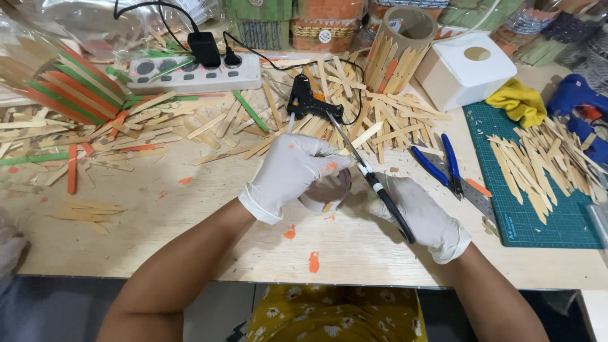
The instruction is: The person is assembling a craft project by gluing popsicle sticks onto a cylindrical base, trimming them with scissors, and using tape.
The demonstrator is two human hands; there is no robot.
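On a stick-strewn table, the gloved left hand grips a small round holder at centre. Beside it, the right hand is closed on scissors; cutting cleanly likely needs the holder held steady.

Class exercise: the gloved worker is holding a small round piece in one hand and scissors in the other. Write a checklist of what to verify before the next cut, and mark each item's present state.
1. Left hand grips the round piece: ok.
2. Right hand holds the scissors: ok.
3. Scissor blades clear of the left fingers: cannot tell, the blades pass close to them.
4. Both hands gloved: ok.
5. Glue gun lies apart from the hands, among the wooden sticks: ok.
6. Table bare under the hands: ok, only paint spots.
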